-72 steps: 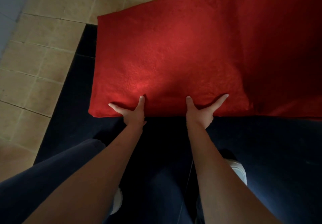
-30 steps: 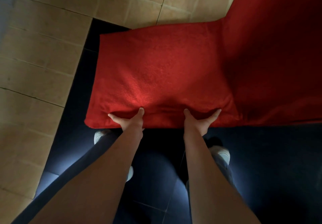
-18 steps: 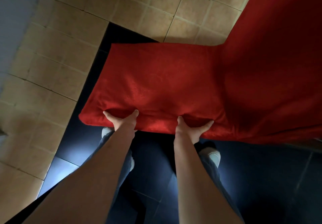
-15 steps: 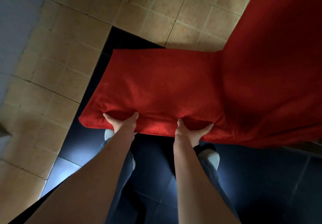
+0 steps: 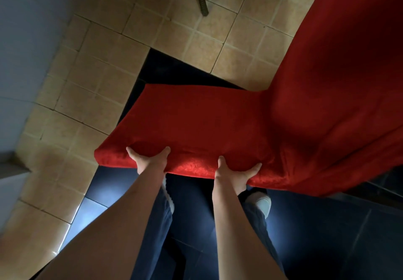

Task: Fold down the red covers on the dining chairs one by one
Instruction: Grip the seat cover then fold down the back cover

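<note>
Along red cover [image 5: 196, 125] near edge, left hand [image 5: 150, 162], right hand [image 5: 236, 174], apparently gripping

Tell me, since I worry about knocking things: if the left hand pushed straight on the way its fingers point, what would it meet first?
The left hand already grips the near edge of the red cover, so going on it would press into that fabric. Whatever lies beneath is hidden.

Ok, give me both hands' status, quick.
Left hand: closed on the near edge of the red cover.
Right hand: closed on the same edge.
</note>
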